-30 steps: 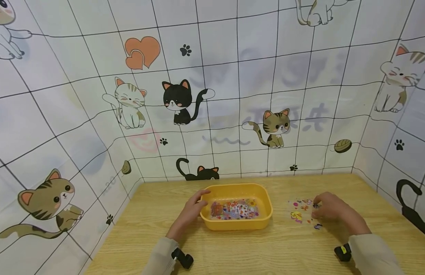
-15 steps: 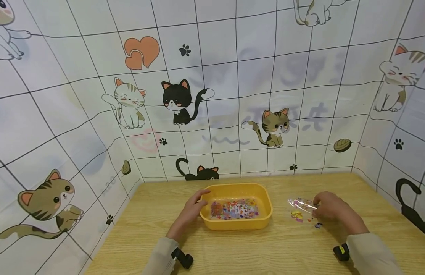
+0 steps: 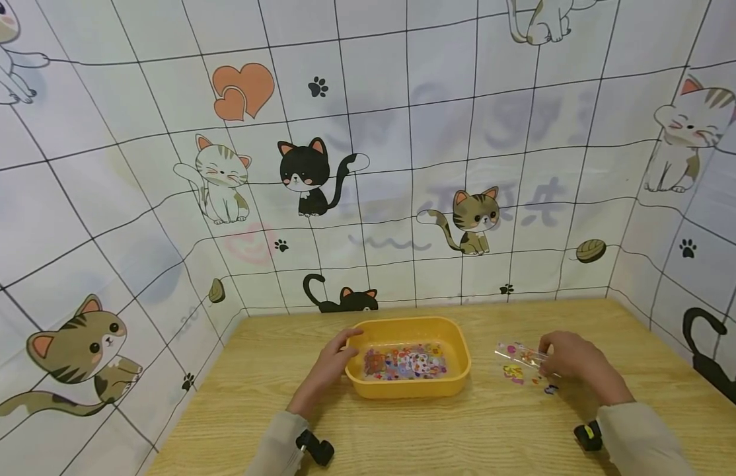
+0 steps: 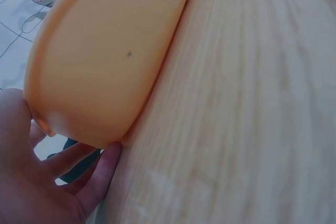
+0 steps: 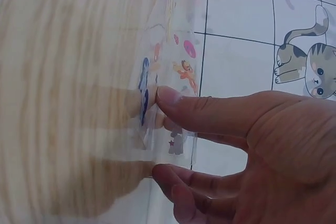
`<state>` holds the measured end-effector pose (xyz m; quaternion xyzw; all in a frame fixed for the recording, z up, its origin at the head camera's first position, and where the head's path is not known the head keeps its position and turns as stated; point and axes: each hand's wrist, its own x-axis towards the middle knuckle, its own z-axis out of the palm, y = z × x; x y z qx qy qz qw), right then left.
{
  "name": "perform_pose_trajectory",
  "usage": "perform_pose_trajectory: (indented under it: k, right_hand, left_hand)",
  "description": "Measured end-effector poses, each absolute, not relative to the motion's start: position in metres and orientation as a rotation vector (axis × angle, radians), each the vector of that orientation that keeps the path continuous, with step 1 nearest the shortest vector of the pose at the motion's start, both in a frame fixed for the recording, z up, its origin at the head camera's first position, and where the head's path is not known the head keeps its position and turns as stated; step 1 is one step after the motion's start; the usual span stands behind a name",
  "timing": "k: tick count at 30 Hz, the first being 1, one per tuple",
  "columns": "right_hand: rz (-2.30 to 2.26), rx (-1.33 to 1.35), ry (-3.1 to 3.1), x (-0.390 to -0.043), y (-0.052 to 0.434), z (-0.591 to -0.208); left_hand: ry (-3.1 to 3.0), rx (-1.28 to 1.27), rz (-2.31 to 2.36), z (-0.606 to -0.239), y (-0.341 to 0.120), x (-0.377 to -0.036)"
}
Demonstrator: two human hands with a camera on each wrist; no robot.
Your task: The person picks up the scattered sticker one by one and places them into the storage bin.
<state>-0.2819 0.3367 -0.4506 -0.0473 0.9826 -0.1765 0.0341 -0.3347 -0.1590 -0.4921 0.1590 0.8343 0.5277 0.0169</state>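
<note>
No legible text faces you: only faint, mirrored characters showing through the cat-print backdrop (image 3: 522,198), unreadable.

Clear sticker sheet (image 3: 518,355) printed with small colourful stickers, lifted at one edge off the wooden table, right of a yellow plastic tray (image 3: 408,390) holding more colourful sticker sheets

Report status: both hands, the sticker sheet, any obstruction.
Left hand holds yellow tray at its left end. Right hand pinches clear sticker sheet, lifted off table. Nothing between sheet and tray.
</note>
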Motion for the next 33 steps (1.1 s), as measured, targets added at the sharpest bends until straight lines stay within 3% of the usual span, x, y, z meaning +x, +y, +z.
perform_pose_trajectory:
  k: [11, 22, 33]
  right_hand:
    - [-0.56, -0.22, 3.083, -0.28, 0.332, -0.451]
    - [-0.922, -0.065, 2.959, -0.285, 0.341, -0.452]
    - [-1.174, -0.095, 2.883, -0.284, 0.347, -0.452]
  left_hand:
    - [2.591, 0.483, 1.641, -0.491, -0.16, -0.335]
    - [2.592, 0.496, 1.64, -0.491, -0.16, -0.333]
    - [2.604, 0.51, 1.627, -0.491, -0.16, -0.334]
